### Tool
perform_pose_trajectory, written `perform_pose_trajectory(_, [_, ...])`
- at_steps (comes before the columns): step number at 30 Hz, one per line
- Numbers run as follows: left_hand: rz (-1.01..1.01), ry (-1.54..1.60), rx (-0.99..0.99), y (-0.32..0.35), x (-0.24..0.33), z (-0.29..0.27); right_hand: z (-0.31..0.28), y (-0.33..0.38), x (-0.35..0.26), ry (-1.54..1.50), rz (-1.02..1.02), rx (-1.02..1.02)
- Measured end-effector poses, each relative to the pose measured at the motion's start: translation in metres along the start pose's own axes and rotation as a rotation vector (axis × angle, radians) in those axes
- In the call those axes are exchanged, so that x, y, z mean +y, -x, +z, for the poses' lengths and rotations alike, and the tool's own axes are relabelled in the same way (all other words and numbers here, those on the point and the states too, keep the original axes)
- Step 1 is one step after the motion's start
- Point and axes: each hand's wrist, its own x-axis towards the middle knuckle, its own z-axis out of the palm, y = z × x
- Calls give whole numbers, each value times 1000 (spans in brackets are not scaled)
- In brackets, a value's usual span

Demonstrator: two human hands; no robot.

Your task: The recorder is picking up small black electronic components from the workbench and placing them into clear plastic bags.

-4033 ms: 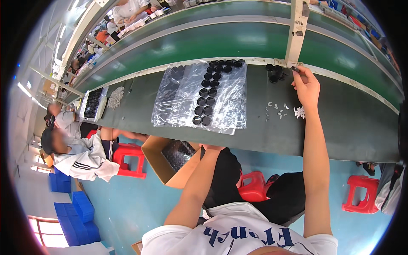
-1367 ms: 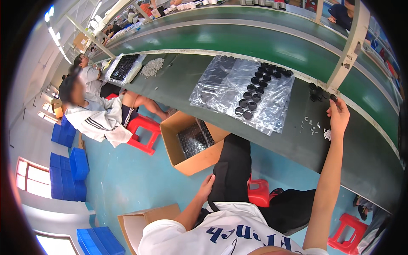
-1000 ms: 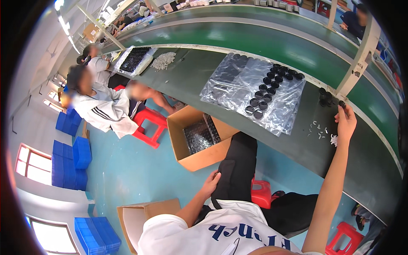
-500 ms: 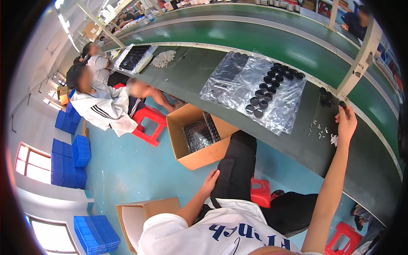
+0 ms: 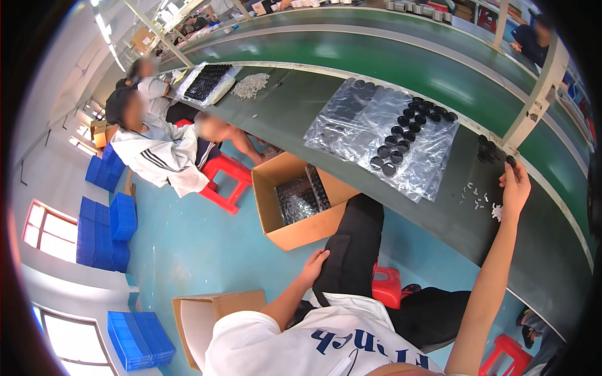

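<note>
Pinching a black disc (image 5: 511, 161) between thumb and fingertips, the right hand (image 5: 516, 193) stands over the far end of the dark bench (image 5: 282, 119), the disc at its 12 o'clock. Near the disc, at the hand's 11 o'clock, lies a small pile (image 5: 486, 149) of similar black discs, close by the foot of a pale post (image 5: 536, 109). A white heap (image 5: 497, 212) of small parts lies at the hand's 7 o'clock, and loose white bits (image 5: 475, 195) are scattered at its 9 o'clock. Farther off, at 10 o'clock, clear film (image 5: 429, 169) is spread flat; a row (image 5: 408, 136) of black discs, mostly paired, runs across it from its 2 o'clock to its 6 o'clock, and more dark rounds show dimly through it towards 11 o'clock. Low down, the left hand (image 5: 313, 268) rests with fingers against the black trousers (image 5: 351, 250); whether it grips anything I cannot tell. At its 12 o'clock an open carton (image 5: 301, 232) holds clear-wrapped dark goods, at its 8 o'clock sits another carton (image 5: 238, 306), and at its 10 o'clock a co-worker (image 5: 157, 153) sits on a red stool (image 5: 226, 185)
</note>
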Motion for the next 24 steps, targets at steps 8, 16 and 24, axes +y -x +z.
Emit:
perform_pose_trajectory(8, [-66, 21, -43, 5, 9, 2, -5, -4, 9, -6, 4, 2])
perform_pose_trajectory(16, [60, -56, -104, 2, 1, 3, -5, -9, 17, 4, -16, -4])
perform_pose_trajectory(24, [207, -218, -100, -9, -5, 0, -8, -16, 26, 74, -15, -22])
